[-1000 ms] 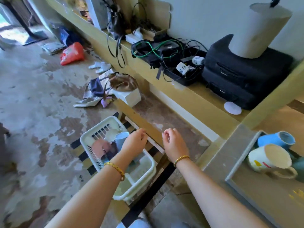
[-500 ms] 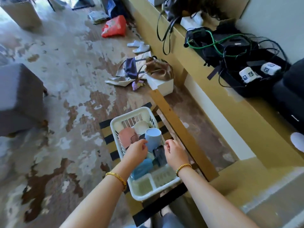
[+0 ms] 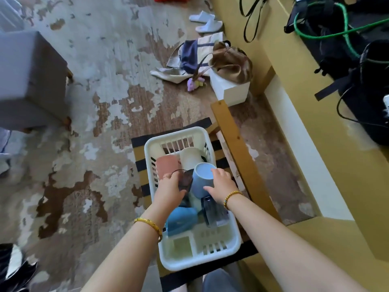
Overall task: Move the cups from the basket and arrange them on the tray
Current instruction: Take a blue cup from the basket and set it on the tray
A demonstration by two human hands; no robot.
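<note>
Reaching into the white basket, I am closing my right hand around the pale blue cup, thumb on its near wall and fingers curling over the far side of its upturned base. My left hand is pinching the thin rim of a dark smoked glass that is leaning just beside the blue cup, toward the basket's left wall.

I am judging the blue cup to be glazed ceramic: stiff, fairly weighty, smooth enough to slip, so a full wrap around the body looks safer than fingertips on the base. The glass is looking light and brittle, and I am thinking a grip lower on its wall would be steadier than this rim pinch. Both could chip if knocked against their neighbours.

Inside the basket, a pink cup is lying against the left wall beyond my left hand, and a white cup is sitting beside it toward the far end. Nearer me, a bright blue mug is lying on its side, with a clear bluish glass beside it toward the right wall. The near end of the basket is showing bare floor.

The tray is not in view, so every cup is waiting in the basket.
</note>
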